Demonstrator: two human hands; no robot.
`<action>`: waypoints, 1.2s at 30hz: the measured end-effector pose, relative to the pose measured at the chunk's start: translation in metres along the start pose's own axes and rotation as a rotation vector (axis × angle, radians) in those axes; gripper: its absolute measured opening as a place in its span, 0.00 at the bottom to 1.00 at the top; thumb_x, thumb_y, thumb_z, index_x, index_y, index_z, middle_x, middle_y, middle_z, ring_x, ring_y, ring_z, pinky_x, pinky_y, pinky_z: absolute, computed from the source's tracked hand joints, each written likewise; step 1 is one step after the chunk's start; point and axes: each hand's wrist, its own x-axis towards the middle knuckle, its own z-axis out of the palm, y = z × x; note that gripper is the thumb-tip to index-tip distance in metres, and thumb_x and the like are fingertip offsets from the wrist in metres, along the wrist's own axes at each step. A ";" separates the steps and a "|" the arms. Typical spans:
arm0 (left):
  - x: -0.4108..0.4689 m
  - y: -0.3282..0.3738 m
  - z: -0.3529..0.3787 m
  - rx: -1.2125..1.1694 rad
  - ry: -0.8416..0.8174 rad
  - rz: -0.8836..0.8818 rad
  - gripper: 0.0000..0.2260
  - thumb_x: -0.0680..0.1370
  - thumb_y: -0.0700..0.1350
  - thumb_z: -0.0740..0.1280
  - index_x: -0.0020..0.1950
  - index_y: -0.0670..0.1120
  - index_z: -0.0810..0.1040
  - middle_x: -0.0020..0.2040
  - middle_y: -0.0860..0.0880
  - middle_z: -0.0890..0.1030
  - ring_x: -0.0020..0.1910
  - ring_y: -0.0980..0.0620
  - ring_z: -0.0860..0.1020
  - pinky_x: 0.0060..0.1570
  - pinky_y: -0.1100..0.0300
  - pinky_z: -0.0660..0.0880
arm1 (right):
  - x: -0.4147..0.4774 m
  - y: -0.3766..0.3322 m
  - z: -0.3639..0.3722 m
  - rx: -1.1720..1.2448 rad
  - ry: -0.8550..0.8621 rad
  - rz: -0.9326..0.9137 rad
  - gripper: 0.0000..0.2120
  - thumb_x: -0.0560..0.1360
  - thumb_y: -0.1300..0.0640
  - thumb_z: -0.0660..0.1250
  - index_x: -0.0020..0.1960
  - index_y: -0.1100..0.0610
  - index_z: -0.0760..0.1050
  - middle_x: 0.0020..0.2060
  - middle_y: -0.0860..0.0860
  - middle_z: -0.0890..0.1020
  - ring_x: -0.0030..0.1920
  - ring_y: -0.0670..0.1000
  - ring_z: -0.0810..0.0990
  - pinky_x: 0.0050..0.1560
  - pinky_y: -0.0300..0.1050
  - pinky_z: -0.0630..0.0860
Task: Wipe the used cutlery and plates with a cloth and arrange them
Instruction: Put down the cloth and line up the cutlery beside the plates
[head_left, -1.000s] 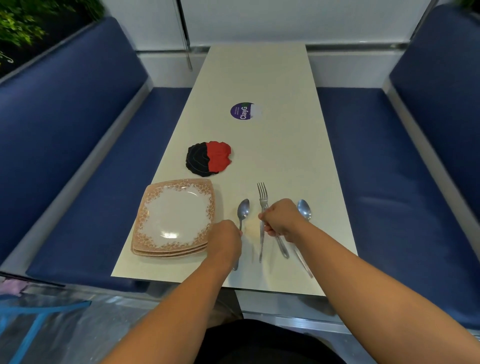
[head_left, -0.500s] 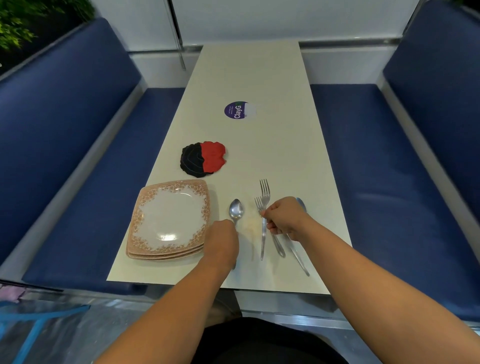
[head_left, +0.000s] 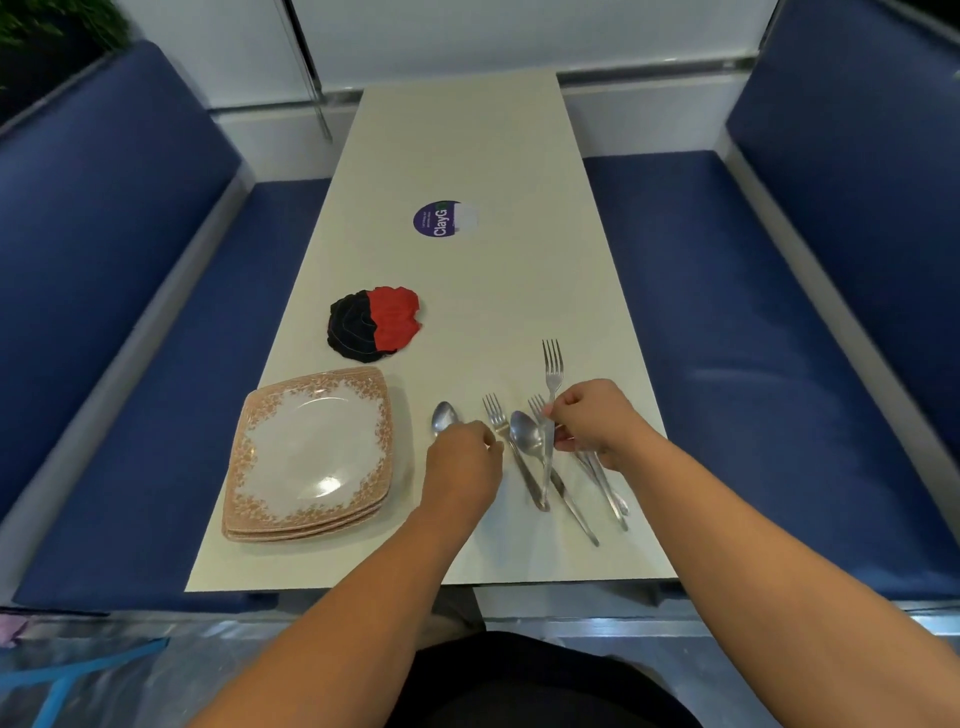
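Note:
A stack of square plates (head_left: 311, 452) with orange floral rims sits at the table's near left. Beyond it lies a crumpled black and red cloth (head_left: 375, 323). To the right of the plates several forks and spoons lie spread out. My left hand (head_left: 462, 467) covers the handle of the leftmost spoon (head_left: 444, 417) with curled fingers. My right hand (head_left: 597, 421) pinches a long fork (head_left: 551, 374) whose tines point away from me. Between the hands lie a fork (head_left: 496, 415) and a spoon (head_left: 525, 434); more handles stick out under my right hand.
The pale narrow table (head_left: 467, 145) runs away from me between two blue padded benches (head_left: 156, 322) (head_left: 779, 338). A round purple sticker (head_left: 445, 219) is stuck to its middle. The table's near edge is just below the cutlery.
The cutlery has been fanned out: a fork and a spoon now lie apart between my hands. My right hand has shifted right with the long fork.

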 end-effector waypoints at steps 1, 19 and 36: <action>0.002 0.005 0.004 -0.010 -0.019 0.011 0.09 0.81 0.47 0.63 0.50 0.44 0.82 0.44 0.47 0.82 0.40 0.48 0.79 0.40 0.58 0.74 | 0.000 0.003 -0.005 0.001 0.008 0.005 0.08 0.77 0.66 0.68 0.39 0.63 0.78 0.39 0.56 0.83 0.37 0.55 0.83 0.39 0.47 0.84; 0.003 0.056 0.041 -0.077 -0.270 -0.136 0.14 0.79 0.50 0.67 0.37 0.44 0.70 0.34 0.46 0.81 0.32 0.51 0.81 0.32 0.61 0.75 | -0.005 0.025 -0.038 0.053 0.078 0.040 0.07 0.79 0.65 0.67 0.49 0.70 0.78 0.37 0.54 0.81 0.36 0.52 0.80 0.29 0.38 0.79; 0.004 -0.022 0.000 -0.373 -0.140 -0.220 0.09 0.79 0.46 0.69 0.42 0.46 0.84 0.35 0.47 0.84 0.37 0.47 0.84 0.43 0.48 0.82 | 0.003 0.019 0.005 0.105 -0.040 -0.018 0.06 0.78 0.65 0.67 0.46 0.68 0.76 0.41 0.58 0.80 0.35 0.56 0.81 0.39 0.48 0.84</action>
